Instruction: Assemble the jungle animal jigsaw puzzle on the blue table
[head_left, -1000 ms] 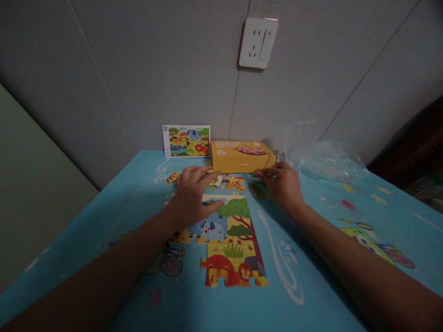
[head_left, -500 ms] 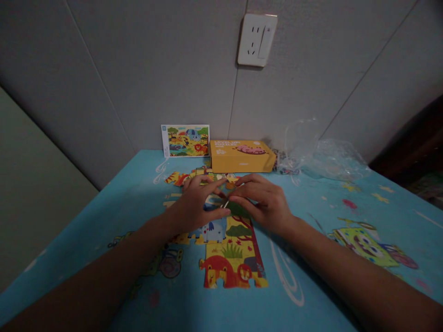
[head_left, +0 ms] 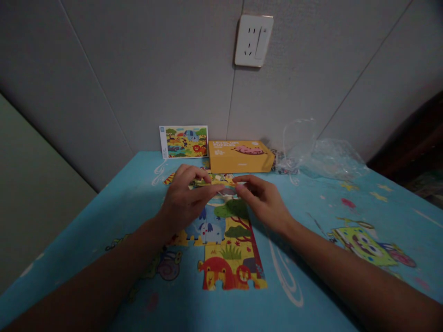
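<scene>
A puzzle piece (head_left: 227,191), its greyish face showing, is held up between my two hands above the far part of the puzzle. My left hand (head_left: 187,198) pinches its left edge with the fingertips. On the opposite edge, the thumb and fingers of my right hand (head_left: 265,200) close on it. Beneath lies a partly joined jigsaw puzzle (head_left: 230,253) with lions, a blue elephant, trees and yellow ground. My left hand and forearm hide its left portion. Loose puzzle pieces (head_left: 221,179) lie beyond my fingers, partly covered.
A yellow puzzle box (head_left: 240,159) stands against the wall beside a picture card (head_left: 185,142). Crumpled clear plastic bags (head_left: 332,159) lie at the back right. The blue tablecloth (head_left: 332,295) carries cartoon prints. A wall socket (head_left: 254,40) is above.
The piece has been turned from edge-on so that its greyish face shows. Both hands have shifted slightly, and my left hand has moved left, uncovering more of the elephant and tree.
</scene>
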`<state>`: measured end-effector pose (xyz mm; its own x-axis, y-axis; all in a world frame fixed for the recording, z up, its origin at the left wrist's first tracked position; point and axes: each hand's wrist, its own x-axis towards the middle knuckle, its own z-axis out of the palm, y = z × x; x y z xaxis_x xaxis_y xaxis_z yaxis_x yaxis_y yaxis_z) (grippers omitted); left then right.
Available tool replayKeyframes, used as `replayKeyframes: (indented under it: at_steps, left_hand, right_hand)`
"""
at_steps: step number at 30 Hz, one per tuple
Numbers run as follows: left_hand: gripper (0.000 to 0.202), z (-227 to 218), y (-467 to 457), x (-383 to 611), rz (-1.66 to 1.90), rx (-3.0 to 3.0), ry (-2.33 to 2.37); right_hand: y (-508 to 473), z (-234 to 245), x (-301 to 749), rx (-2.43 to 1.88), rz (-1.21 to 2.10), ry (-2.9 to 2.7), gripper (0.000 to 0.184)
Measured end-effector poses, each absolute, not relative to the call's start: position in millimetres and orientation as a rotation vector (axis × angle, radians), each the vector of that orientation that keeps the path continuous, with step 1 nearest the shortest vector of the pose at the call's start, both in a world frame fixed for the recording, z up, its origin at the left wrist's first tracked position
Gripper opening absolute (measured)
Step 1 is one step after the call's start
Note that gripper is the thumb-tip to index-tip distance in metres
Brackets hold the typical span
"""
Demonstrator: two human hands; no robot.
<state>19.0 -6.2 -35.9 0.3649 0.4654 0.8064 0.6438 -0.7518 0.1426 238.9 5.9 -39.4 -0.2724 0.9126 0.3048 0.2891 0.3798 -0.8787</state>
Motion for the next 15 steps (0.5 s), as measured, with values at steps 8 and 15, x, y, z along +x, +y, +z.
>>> replayKeyframes:
  at_steps: [8,15]
  left_hand:
    - [0.059,-41,-6,24,-1.189,-2.652,-1.063]
    - [0.08,-46,-6,25,-1.207,-2.623,-1.136]
  right_hand:
    - [10,-39,232,-0.913,1.246,-1.382,0.038]
    - [3,-39,231,-0.962,1.28,-1.429,0.036]
